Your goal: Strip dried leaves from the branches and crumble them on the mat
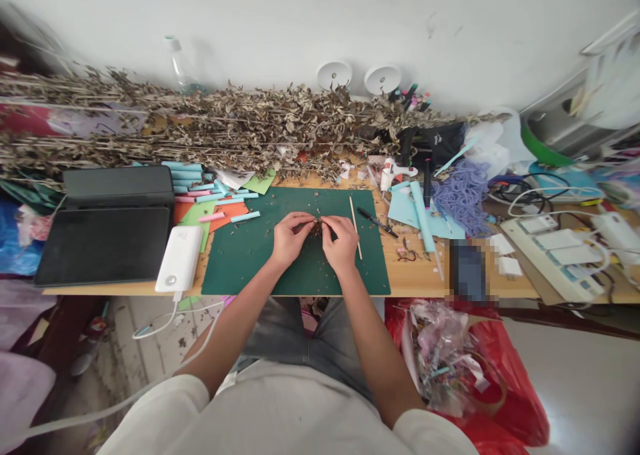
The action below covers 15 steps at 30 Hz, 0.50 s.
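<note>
My left hand [291,237] and my right hand [340,240] meet over the green cutting mat [240,262]. Both are pinched closed, fingertips almost touching, on a small bit of dried plant [317,227]. Most of that piece is hidden by the fingers. Dark crumbs of leaf lie scattered on the mat around and below it. Just right of my right hand are a thin wooden stick [355,225] and a black pen [377,222]. Bundles of dried leafy stems [300,122] stretch across the back of the table.
At left stand a black tablet in a case [103,242], a white power bank [179,258] with a cable, and rolled paper tubes [185,175]. To the right are a glue gun [397,172], purple yarn [463,195] and a power strip [555,258]. A red bag [515,375] hangs below the edge.
</note>
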Each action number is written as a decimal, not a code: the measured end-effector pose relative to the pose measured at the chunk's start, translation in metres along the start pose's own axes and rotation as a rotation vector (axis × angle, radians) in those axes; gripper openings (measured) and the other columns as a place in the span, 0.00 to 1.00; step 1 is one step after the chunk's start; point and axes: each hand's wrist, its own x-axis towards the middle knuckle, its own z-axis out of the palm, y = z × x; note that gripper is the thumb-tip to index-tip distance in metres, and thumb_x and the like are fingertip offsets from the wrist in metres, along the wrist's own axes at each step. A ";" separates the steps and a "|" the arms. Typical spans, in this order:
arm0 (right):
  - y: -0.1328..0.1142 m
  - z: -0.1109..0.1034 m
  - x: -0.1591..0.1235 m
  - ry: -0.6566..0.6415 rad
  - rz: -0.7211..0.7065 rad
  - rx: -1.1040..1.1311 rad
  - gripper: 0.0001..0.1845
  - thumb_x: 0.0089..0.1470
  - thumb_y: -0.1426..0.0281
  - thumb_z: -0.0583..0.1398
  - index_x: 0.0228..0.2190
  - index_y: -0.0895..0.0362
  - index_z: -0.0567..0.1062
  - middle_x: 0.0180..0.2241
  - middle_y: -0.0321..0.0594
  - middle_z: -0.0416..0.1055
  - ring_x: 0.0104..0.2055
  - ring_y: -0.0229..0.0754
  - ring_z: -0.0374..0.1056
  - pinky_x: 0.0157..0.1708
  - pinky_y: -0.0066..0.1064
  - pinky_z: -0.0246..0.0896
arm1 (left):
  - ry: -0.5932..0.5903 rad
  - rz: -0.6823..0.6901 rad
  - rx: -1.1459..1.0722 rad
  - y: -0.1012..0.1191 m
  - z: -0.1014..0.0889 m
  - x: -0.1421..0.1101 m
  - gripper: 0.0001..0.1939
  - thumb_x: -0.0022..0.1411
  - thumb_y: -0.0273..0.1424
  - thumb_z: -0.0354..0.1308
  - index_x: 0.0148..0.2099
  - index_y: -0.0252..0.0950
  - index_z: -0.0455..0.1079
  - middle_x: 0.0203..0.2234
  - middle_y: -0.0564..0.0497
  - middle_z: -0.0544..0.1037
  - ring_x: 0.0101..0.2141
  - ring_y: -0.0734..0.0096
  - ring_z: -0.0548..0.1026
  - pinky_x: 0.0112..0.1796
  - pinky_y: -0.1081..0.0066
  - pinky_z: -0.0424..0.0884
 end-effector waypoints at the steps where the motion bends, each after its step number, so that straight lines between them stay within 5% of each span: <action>1: -0.001 -0.001 0.000 -0.013 -0.006 0.007 0.11 0.58 0.72 0.57 0.40 0.54 0.77 0.38 0.43 0.76 0.42 0.47 0.69 0.45 0.42 0.67 | -0.003 0.004 -0.004 0.000 0.000 0.000 0.09 0.57 0.35 0.62 0.39 0.38 0.79 0.39 0.45 0.77 0.40 0.66 0.76 0.40 0.68 0.75; 11: -0.002 -0.002 0.001 -0.055 -0.038 0.093 0.08 0.57 0.72 0.59 0.36 0.51 0.79 0.36 0.40 0.78 0.39 0.45 0.70 0.42 0.41 0.69 | -0.016 -0.196 -0.177 -0.003 0.002 -0.001 0.14 0.50 0.36 0.68 0.38 0.34 0.78 0.32 0.46 0.82 0.33 0.65 0.79 0.41 0.62 0.76; 15: -0.002 -0.002 -0.001 -0.056 -0.054 0.034 0.08 0.57 0.73 0.58 0.34 0.52 0.78 0.34 0.40 0.77 0.38 0.44 0.69 0.40 0.40 0.69 | -0.031 -0.176 -0.151 -0.002 0.004 -0.002 0.12 0.50 0.35 0.67 0.37 0.34 0.77 0.32 0.47 0.81 0.33 0.66 0.78 0.40 0.63 0.76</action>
